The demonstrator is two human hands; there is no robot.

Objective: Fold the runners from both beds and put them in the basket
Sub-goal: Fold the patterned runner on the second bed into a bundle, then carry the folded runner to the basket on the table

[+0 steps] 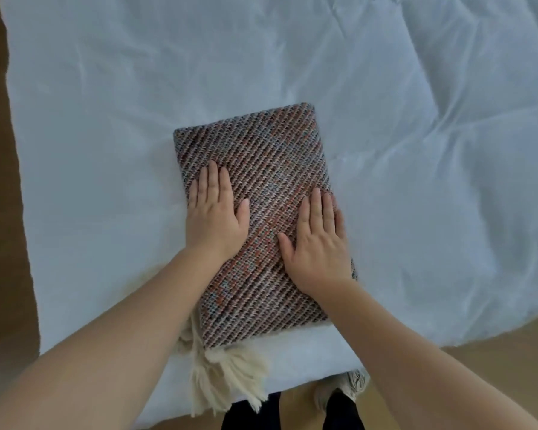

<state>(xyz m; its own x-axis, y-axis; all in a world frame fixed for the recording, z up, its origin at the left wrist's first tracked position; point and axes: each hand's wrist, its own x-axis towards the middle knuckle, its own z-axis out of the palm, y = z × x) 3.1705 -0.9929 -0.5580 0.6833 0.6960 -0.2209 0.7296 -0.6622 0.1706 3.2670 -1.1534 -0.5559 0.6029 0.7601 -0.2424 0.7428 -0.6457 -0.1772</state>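
Together, left hand (pixel 213 212) and right hand (pixel 317 243) press the folded runner (pixel 258 162).

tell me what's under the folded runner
The runner lies on the white bed; cream tassels stick out from under its near edge. What lies directly beneath is covered.

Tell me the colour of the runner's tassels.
Cream tassels, seen best in the head view.
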